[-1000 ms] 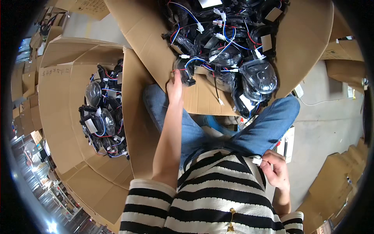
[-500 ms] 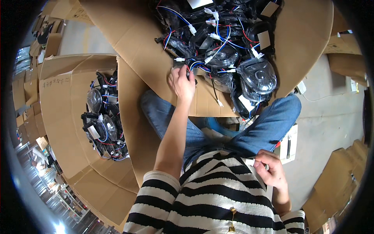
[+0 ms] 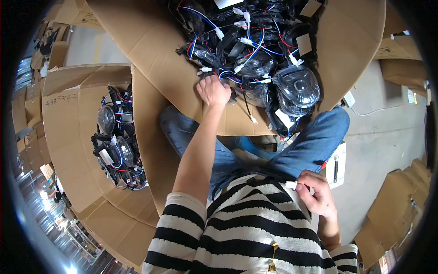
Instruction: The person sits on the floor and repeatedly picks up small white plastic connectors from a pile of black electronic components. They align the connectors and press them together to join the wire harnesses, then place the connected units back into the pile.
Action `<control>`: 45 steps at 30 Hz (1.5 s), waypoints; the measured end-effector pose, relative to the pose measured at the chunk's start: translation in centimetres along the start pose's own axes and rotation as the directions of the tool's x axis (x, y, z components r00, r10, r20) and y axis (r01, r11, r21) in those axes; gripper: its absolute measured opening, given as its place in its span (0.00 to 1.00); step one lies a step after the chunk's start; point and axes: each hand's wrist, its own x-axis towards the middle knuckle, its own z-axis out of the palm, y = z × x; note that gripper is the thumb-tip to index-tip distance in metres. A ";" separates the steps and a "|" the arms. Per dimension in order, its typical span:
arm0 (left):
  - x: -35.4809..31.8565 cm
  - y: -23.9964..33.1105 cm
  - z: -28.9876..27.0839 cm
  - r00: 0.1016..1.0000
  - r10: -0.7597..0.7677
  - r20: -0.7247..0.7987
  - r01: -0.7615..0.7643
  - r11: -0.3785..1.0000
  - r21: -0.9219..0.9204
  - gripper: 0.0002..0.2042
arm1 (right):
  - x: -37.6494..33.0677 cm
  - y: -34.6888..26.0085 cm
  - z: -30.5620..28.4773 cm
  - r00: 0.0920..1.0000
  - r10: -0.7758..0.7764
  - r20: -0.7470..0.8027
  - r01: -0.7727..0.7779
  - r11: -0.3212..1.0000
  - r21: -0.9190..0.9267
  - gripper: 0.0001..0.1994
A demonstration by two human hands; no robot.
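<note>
Centre bright, fairly sharp. Glare at lower left. Highlights on clear lenses [image 3: 299,89]. Fisheye rim black, edges bent.

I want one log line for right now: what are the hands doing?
left hand: at lamp pile's near edge | right hand: pinching small white piece | left box: more lamps

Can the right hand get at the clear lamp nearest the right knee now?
Probably, but not freely: the right hand already pinches a white piece. Nothing covers the clear lamp, though the right leg lies between.
</note>
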 end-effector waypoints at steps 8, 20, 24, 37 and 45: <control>-2.2 -0.3 -2.8 0.888 0.064 0.456 0.435 0.207 -0.876 0.09 | -0.8 0.1 0.0 0.999 0.031 0.023 -0.032 0.999 0.009 0.00; -8.1 3.2 -16.2 0.672 0.483 0.562 0.492 0.276 -0.826 0.10 | -6.5 -3.0 -5.0 0.920 -0.353 -0.172 0.387 0.742 0.547 0.10; -10.8 5.6 -18.8 0.567 0.566 0.599 0.496 0.346 -0.796 0.10 | -3.8 -4.4 -4.2 0.833 -0.554 -0.017 0.281 0.396 0.874 0.04; -14.6 8.8 -20.1 0.709 0.545 0.447 0.373 0.248 -0.894 0.10 | -5.9 -7.1 -0.6 0.765 -0.365 -0.530 0.550 -0.056 0.833 0.08; -15.2 8.2 -20.5 0.822 0.514 0.245 0.117 0.268 -0.956 0.12 | -7.2 -8.0 -0.3 0.860 -0.299 -0.414 0.444 0.039 0.895 0.07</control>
